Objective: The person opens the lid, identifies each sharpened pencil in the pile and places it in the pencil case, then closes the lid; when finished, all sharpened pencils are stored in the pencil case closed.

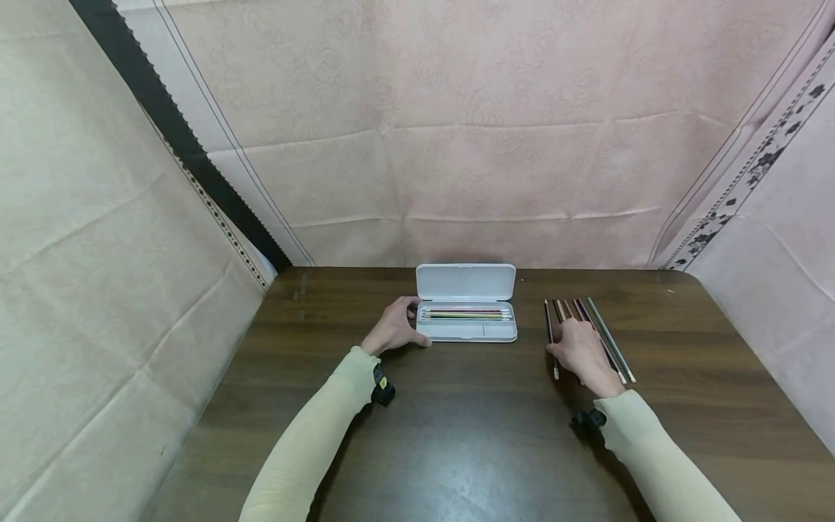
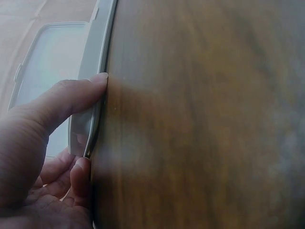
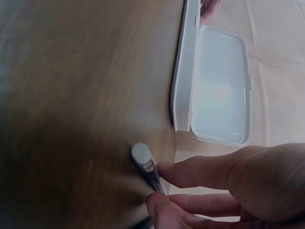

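A white pencil case lies on the table with its lid raised at the back. Several pencils lie lengthwise in its rear compartment. My left hand grips the case's left end, thumb at the front corner and fingers behind, as the left wrist view confirms. Right of the case, several pencils lie roughly side by side, partly hidden under my right hand. Its thumb and fingers pinch the leftmost pencil near the white eraser end, seen in the right wrist view.
The brown wooden table has its far edge just behind the case. A pale patterned cloth hangs behind it, with more cloth at both sides. A dark wrist device sits at each sleeve cuff.
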Motion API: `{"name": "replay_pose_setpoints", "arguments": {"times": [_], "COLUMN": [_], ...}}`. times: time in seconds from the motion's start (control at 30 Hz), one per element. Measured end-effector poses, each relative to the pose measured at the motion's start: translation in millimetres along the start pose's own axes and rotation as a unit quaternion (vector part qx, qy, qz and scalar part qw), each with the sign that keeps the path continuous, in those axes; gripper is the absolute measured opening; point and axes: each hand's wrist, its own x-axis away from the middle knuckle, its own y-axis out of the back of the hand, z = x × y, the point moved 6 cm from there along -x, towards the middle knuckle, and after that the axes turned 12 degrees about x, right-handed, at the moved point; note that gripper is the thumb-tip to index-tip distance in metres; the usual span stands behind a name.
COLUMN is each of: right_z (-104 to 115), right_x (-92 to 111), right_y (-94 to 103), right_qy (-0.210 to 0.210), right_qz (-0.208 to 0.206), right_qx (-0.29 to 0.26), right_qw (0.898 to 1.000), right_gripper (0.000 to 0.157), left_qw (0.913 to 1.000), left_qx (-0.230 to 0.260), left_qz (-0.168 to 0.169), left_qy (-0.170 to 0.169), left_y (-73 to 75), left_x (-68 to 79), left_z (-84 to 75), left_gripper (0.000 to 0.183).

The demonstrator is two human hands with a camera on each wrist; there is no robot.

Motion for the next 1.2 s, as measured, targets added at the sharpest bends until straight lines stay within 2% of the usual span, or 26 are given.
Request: {"name": "replay_pose_setpoints", "arguments": {"times": [0.27,0.67,1.0,1.13,1.2], "right_z": [-0.8,-3.0,-3.9,-4.3,-3.5], "right_x": [-2.6,-4.2,-4.0,-1.9,0.2], "right_y": [-2.0,-4.7,-3.6,1.1,4.0], "right_qy": [-0.007,-0.027,-0.036,-0.048,-0.053], "right_qz": [-0.002,0.017,0.022,0.018,0.015], "right_qx": [0.001,-0.002,-0.011,-0.009,-0.007], "right_qw": [1.000,0.999,0.999,0.999,0.998], "right_gripper": [0.042,0.046,0.039,0.020,0.016], "left_qw": [0.9999,0.9999,0.9998,0.9998,0.9998], "left_qx": [0.012,0.016,0.016,0.016,0.016], "left_qz": [0.000,0.004,0.002,0.002,0.001], "left_qy": [-0.001,0.003,0.007,0.008,0.009], "left_y": [-0.4,-0.5,-0.4,-0.1,0.0], "left_x": [0.0,-0.4,0.5,0.7,1.0], "left_z": [-0.2,1.7,0.9,0.7,0.8], "left_gripper": [0.093,0.093,0.094,0.095,0.095]}}
